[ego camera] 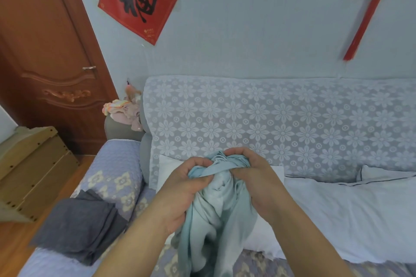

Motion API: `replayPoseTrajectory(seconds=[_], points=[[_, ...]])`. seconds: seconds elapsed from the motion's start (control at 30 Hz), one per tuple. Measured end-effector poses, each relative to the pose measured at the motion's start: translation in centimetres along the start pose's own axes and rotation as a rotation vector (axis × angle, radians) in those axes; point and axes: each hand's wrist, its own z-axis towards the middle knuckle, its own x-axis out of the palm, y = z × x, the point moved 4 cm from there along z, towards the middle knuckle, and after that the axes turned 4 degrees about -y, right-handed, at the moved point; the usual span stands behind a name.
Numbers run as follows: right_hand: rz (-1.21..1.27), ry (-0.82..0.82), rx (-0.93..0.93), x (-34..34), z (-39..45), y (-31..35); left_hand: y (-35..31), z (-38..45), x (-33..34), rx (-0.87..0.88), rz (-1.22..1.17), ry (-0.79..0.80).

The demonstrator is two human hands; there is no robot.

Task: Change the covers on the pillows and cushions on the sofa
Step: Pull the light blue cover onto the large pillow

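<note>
While both hands, left hand (189,183) and right hand (252,175), clench it, the soft pale-blue cover (216,213) hangs bunched and creased.

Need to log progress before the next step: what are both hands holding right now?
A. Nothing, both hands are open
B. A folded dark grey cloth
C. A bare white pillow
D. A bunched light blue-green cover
D: the left hand and the right hand both grip the bunched light blue-green cover, gathered at its top, while the dark grey cloth lies untouched on the sofa arm.
</note>
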Motion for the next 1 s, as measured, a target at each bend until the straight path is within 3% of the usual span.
replayPoseTrajectory(seconds=[0.13,0.3,0.37,0.47,0.57,0.63,0.7,0.73,0.83,0.87,0.93,1.0], points=[[-0.308,-0.040,-0.226,0.3,0.0,0.6,-0.8,-0.2,0.1,0.121,0.198,-0.016],[-0.700,-0.026,-0.577,1.7,-0.5,1.9,-3.7,1.5,1.1,0.429,0.927,-0.084],[-0.773,-0.011,-0.669,2.2,-0.4,2.4,-4.4,2.5,1.9,0.526,1.137,-0.021],[-0.964,-0.072,-0.775,2.4,0.1,2.8,-4.4,3.3,2.8,0.531,1.294,0.052],[-1.115,-0.072,-0.872,2.9,-1.1,1.7,-6.5,4.5,1.8,0.753,1.440,-0.293],[-1.038,0.168,-0.766,3.3,-2.6,-0.4,-7.8,5.3,0.1,0.807,1.376,-0.396],[-0.786,0.443,-0.483,2.6,-3.5,-3.3,-8.3,5.8,-1.7,0.802,1.264,-0.336],[-0.668,0.424,-0.403,1.6,-3.1,-4.5,-8.2,6.0,-2.5,0.786,1.259,-0.287],[-0.595,-0.076,-0.274,-3.9,1.1,-6.8,-8.2,6.3,-4.1,0.683,1.187,-0.145],[-0.629,-0.137,-0.214,-5.0,2.0,-7.0,-8.3,6.2,-4.4,0.652,1.154,-0.111],[-0.654,-0.027,-0.110,-5.1,3.2,-7.2,-8.8,5.8,-4.6,0.644,1.120,-0.058],[-0.484,0.159,-0.058,-3.0,3.4,-6.2,-9.4,5.3,-3.9,0.633,1.091,-0.002]])
